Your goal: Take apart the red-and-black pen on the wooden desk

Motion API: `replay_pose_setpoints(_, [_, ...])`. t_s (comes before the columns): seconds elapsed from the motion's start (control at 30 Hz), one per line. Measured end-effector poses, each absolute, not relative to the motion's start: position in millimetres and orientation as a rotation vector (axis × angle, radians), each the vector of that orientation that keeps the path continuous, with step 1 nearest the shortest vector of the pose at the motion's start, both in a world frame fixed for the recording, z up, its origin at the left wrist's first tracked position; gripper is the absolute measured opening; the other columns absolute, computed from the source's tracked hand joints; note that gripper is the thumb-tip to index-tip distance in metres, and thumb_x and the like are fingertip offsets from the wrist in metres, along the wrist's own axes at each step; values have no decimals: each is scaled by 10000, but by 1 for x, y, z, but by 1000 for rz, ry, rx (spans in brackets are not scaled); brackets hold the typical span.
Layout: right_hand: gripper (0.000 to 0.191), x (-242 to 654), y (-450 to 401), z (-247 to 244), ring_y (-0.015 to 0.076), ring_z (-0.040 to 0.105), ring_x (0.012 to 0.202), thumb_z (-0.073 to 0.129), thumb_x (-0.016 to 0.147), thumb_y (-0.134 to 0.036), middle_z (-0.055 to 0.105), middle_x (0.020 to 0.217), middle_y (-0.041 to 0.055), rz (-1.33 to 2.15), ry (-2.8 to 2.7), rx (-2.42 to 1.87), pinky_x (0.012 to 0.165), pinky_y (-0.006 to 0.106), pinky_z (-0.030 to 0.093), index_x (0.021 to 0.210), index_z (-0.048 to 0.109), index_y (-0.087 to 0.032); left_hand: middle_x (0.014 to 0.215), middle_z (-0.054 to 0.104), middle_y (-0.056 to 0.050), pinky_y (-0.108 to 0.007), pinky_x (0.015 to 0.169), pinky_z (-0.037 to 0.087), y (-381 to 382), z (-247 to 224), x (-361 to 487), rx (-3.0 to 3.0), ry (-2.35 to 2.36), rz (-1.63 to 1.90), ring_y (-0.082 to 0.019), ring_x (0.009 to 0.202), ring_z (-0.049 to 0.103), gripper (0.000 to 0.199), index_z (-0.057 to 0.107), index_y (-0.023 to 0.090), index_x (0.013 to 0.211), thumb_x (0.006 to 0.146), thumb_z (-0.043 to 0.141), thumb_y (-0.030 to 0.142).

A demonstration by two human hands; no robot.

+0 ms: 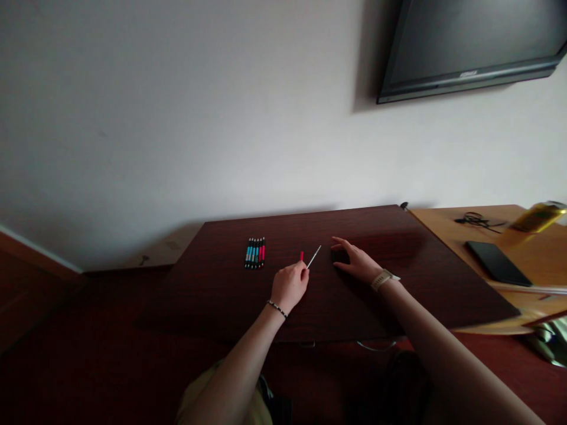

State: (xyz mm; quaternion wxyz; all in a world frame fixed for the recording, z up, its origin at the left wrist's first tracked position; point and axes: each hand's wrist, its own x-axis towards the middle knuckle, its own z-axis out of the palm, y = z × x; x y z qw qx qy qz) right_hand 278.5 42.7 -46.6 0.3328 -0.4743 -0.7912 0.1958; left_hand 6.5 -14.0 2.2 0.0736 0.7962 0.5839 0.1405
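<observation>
My left hand (290, 284) is closed around a thin white stick (314, 257) that points up and to the right, and a small red tip (302, 255) shows just above the knuckles. My right hand (357, 262) rests on the dark wooden table (221, 295) with its fingers spread over a small dark object (336, 255). A watch sits on that wrist. A row of several pens (255, 252) with blue and red barrels lies on the table to the left of both hands.
A lighter wooden desk (531, 254) adjoins on the right with a black phone (498, 263), a tangled cable (476, 221) and a yellow bottle (538, 216). A dark screen (473, 41) hangs on the white wall above.
</observation>
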Motion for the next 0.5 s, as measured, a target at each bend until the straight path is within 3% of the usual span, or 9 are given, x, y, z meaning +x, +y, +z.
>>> replay_pose_setpoints(0.27, [709, 270, 38, -31, 290, 617, 1264, 683, 885, -274, 661, 1336, 87, 412, -2000, -1199, 1119, 507, 473, 1538, 407, -294, 999, 769, -63, -284, 783, 495, -14, 4, 9, 2371, 1760, 405, -219, 917, 731, 235, 684, 248, 1016, 1042, 478, 357])
replay_pose_setpoints(0.5, [443, 252, 25, -7, 250, 680, 1014, 603, 934, -265, 714, 1195, 66, 422, -1955, -1161, 948, 431, 567, 1376, 606, -291, 1004, 771, -57, -290, 774, 496, -14, 3, 11, 2398, 1733, 428, -225, 910, 733, 227, 676, 253, 1008, 1042, 471, 346])
